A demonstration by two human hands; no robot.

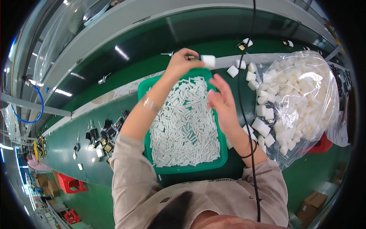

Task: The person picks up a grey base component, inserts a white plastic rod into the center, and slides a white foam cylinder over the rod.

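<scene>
My left hand [182,62] reaches over the far edge of the green tray [224,162], its fingers closed on a small dark part. A white block [208,61] sits at the right end of that part. My right hand [223,105] hovers by the tray's right rim, thumb and fingers apart, and I see nothing held in it. Many short white tubes [185,133] fill the tray between my forearms.
A clear plastic bag [305,103] of white blocks stands at the right, with loose blocks [261,127] beside it. Small black parts [110,129] are heaped left of the tray. A black cable [241,87] hangs down past my right arm. Beyond the tray runs a green conveyor belt [152,38].
</scene>
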